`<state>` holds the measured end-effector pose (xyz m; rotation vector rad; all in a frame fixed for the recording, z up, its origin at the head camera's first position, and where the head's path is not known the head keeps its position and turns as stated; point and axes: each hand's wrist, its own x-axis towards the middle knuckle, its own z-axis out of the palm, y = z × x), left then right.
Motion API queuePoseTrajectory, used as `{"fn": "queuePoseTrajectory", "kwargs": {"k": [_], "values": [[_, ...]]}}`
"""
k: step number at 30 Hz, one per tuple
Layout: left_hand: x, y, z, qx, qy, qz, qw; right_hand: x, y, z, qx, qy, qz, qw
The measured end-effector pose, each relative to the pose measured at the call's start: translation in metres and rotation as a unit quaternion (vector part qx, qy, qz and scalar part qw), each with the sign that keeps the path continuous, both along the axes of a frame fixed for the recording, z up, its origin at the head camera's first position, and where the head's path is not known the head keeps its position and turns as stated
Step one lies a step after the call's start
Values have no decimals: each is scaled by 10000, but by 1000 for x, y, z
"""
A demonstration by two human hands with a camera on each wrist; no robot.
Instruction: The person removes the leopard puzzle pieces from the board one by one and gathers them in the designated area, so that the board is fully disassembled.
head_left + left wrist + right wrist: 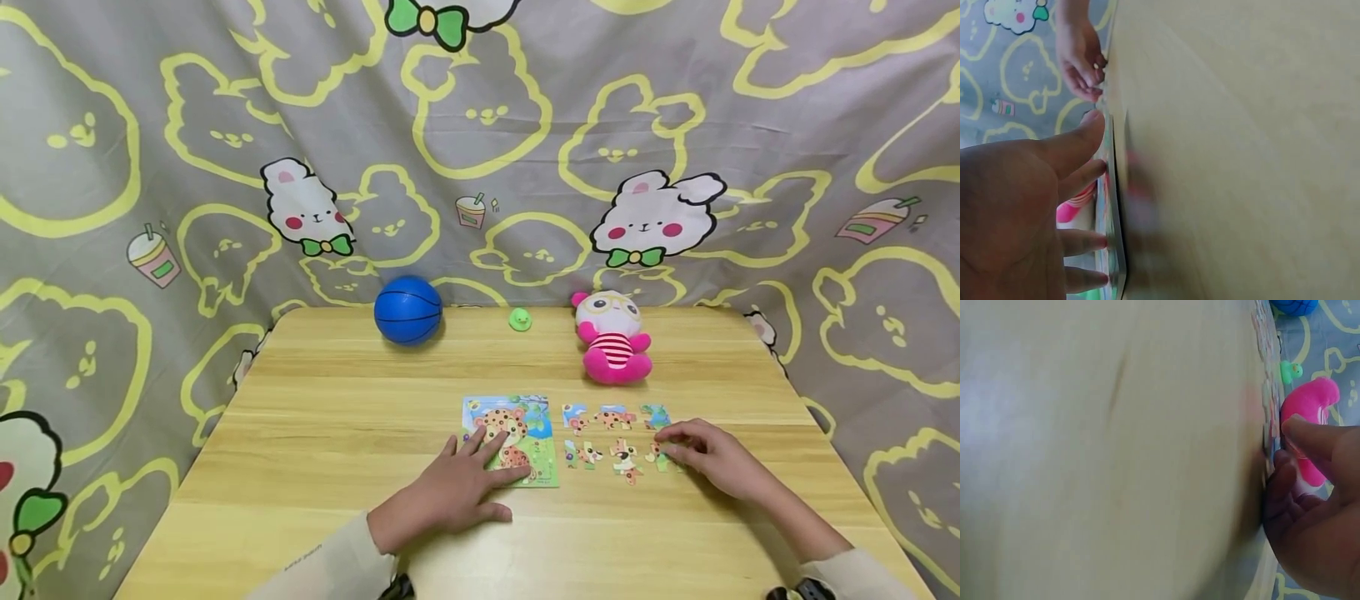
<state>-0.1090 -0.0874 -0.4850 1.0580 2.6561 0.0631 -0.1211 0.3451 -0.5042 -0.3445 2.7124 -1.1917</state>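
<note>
A square jigsaw puzzle (pixel 542 454) with a spotted cartoon animal lies on the table. My left hand (pixel 465 483) rests on it with spread, straight fingers; the left wrist view shows the fingertips (pixel 1099 242) on the thin board. To its right lie several loose puzzle pieces (pixel 624 454) in two rows, with parts of a spotted animal on them. My right hand (pixel 708 454) is at the right end of these rows, fingertips touching or just over a piece (pixel 660 458). In the right wrist view, thumb and fingers are bent loosely with a gap between them.
Along the back of the wooden table (pixel 315 417) stand a blue ball (pixel 408 311), a small green duck toy (pixel 520 319) and a pink plush panda (pixel 615 342). A grey patterned curtain (pixel 510 150) hangs behind and at both sides.
</note>
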Motion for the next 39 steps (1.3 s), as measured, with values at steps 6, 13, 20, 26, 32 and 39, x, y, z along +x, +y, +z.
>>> {"fn": "queuePoseTrajectory", "kwargs": {"k": [6,13,20,26,32,39], "values": [[-3,0,1,162,-16,89,9998,-1,-7,7,160,49,-107,9998],[-11,-19,0,433,-53,485,9979,-1,-22,14,-290,-41,39,9996],[-20,-43,3,526,-253,914,9941,-5,-37,15,-396,-191,36,9990],[-26,-50,0,427,-374,1033,9930,-10,-55,16,-429,-158,188,9988],[-28,-52,-4,381,-403,1053,9929,-14,-79,17,-470,-51,454,9978],[-28,-53,-7,431,-374,1040,9929,-19,-113,17,-843,-314,838,9924]]}}
